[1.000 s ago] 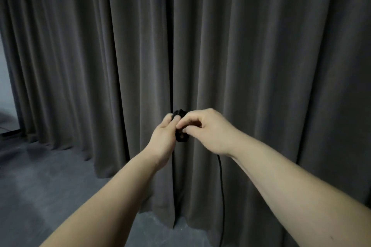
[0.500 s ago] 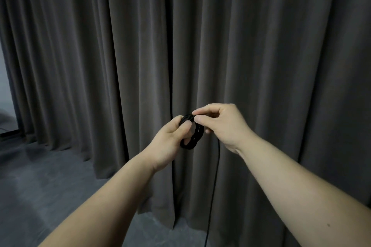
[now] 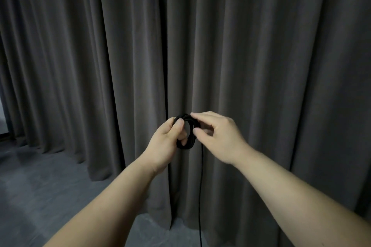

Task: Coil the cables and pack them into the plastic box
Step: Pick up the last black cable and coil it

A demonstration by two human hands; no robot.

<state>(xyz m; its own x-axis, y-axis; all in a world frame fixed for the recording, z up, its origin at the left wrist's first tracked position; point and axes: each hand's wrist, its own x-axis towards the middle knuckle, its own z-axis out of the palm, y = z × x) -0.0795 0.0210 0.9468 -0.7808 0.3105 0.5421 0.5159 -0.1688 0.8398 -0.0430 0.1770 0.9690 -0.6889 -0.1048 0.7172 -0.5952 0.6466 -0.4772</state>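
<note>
1. The left hand [image 3: 167, 139] grasps a small black coil of cable [image 3: 185, 132] in mid-air before a grey curtain [image 3: 261, 56], thumb across the loops, probably to keep them from springing apart.
2. The right hand [image 3: 217, 136] pinches the strand at the coil's right side, likely guiding a further turn.
3. The loose tail [image 3: 200, 196] hangs straight toward the floor [image 3: 40, 186], so winding seems unfinished.
4. No plastic box is in view.
</note>
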